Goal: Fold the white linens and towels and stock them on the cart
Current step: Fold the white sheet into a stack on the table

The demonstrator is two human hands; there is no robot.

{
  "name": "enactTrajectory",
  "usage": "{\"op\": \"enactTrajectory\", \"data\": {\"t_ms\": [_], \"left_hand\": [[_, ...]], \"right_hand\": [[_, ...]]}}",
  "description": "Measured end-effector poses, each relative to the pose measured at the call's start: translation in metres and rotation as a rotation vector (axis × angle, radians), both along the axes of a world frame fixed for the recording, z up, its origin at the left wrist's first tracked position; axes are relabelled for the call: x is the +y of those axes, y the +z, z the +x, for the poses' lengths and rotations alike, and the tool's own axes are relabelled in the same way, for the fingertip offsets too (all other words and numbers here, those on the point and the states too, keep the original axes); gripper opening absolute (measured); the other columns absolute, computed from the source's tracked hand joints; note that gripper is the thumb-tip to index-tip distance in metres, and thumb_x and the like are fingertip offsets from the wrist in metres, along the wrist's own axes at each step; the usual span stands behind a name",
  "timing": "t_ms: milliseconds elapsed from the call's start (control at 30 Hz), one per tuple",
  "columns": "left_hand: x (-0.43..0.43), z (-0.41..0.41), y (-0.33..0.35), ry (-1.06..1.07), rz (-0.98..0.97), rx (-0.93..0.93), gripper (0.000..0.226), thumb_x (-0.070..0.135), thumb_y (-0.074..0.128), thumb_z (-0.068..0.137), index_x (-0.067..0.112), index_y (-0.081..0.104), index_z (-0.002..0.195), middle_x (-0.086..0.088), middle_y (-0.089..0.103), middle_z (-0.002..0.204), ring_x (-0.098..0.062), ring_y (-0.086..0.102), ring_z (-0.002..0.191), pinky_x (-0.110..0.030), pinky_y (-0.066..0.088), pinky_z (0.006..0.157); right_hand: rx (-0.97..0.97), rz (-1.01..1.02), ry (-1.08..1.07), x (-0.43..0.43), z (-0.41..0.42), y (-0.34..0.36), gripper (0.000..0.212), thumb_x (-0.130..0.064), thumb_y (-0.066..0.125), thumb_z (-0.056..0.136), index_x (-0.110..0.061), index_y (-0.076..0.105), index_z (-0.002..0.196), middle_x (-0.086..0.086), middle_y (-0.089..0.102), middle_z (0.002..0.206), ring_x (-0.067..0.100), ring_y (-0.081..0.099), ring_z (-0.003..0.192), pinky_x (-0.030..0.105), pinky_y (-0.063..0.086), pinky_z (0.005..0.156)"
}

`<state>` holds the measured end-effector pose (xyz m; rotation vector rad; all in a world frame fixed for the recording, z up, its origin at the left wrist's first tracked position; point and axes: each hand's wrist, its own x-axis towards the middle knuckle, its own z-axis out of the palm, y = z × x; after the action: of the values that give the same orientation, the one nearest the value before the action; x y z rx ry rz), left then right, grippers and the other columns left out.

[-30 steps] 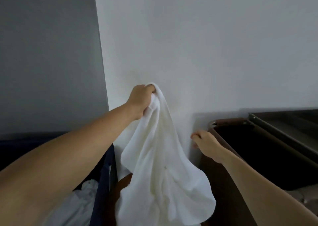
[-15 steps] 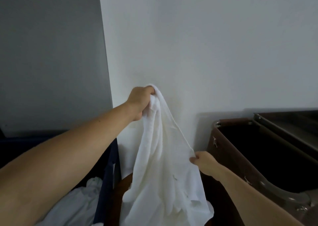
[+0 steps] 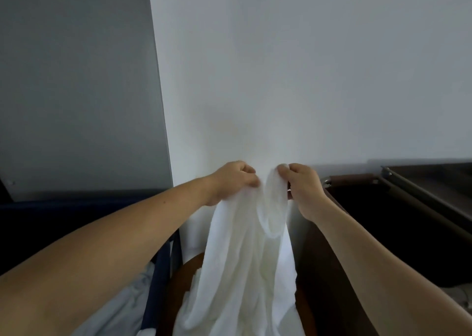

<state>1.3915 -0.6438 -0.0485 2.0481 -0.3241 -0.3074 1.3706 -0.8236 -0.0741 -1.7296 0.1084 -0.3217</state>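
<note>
Left hand [image 3: 233, 179], fingers curled, pinches the top edge of a soft white terry-cloth towel [image 3: 245, 259]. The right hand [image 3: 302, 185] pinches the same edge just beside it, so the two hands are close together in front of a pale wall.

**Position.** The towel is held in the air between a navy fabric laundry hamper [image 3: 163, 259] on the left and a dark brown cart [image 3: 352, 178] on the right. Its lower part runs out of the bottom of the view.

**Orientation.** The long axis is near vertical, with the gripped edge up and the free end down. The cloth is gathered in loose lengthwise pleats, and one looped fold hangs under the right hand.

**Step (judged).** The towel is being opened along its top edge ahead of the first fold, and no fold is made yet.

**Next move (judged).** The hands would need to part sideways along that edge, keeping both pinches, until the cloth hangs flat and its corners are found.
</note>
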Motion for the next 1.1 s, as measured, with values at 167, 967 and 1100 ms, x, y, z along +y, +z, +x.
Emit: {"op": "enactTrajectory", "data": {"t_ms": [167, 967, 1100], "left_hand": [[0.002, -0.004, -0.011, -0.255, 0.075, -0.007, 0.057, 0.032, 0.078, 0.081, 0.028, 0.053, 0.133, -0.002, 0.069, 0.111, -0.017, 0.07, 0.095, -0.033, 0.059, 0.082], [-0.02, 0.008, 0.006, 0.341, -0.412, 0.068, 0.018, 0.011, 0.063, 0.091, -0.001, 0.065, 0.104, -0.018, 0.065, 0.085, -0.025, 0.064, 0.063, -0.035, 0.054, 0.06], [-0.024, -0.001, -0.048, 0.164, -0.181, 0.164, 0.053, 0.012, 0.069, 0.081, 0.006, 0.052, 0.131, -0.02, 0.063, 0.12, -0.038, 0.064, 0.106, -0.055, 0.054, 0.092]], "right_hand": [[-0.026, -0.224, 0.196, 0.003, -0.005, 0.005, 0.027, -0.026, 0.063, 0.094, -0.004, 0.066, 0.079, 0.006, 0.06, 0.073, 0.02, 0.055, 0.069, 0.038, 0.046, 0.065], [0.0, -0.364, -0.15, -0.043, 0.0, -0.034, 0.016, -0.011, 0.05, 0.092, -0.011, 0.063, 0.082, 0.004, 0.062, 0.074, 0.022, 0.057, 0.067, 0.028, 0.04, 0.056], [-0.04, -0.623, 0.008, -0.025, -0.001, -0.019, 0.013, -0.019, 0.059, 0.093, -0.013, 0.068, 0.086, 0.002, 0.065, 0.075, 0.017, 0.056, 0.069, 0.022, 0.037, 0.056]]}}
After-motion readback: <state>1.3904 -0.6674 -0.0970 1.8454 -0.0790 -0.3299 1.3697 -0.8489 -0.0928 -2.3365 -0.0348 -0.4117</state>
